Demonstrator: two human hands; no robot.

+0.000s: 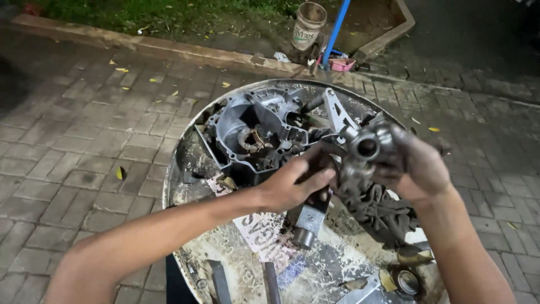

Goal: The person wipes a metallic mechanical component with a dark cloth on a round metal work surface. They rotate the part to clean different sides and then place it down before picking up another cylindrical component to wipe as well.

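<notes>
Brick paving is stretching all around a round metal table (194, 163), with a dirty bucket (308, 23) and a blue pole (336, 31) standing by the kerb beyond it. On the table's far half a grey engine case (253, 135) is lying open. Above the table's middle, both hands are holding up a greasy metal part (365, 149) with a round bore. The left hand (295, 183) is curling its fingers around the part's left side; the right hand (419, 166) is gripping it from the right. A dark rag (382, 211) is hanging just below, and a steel cylinder (306, 225) is lying under the left hand.
</notes>
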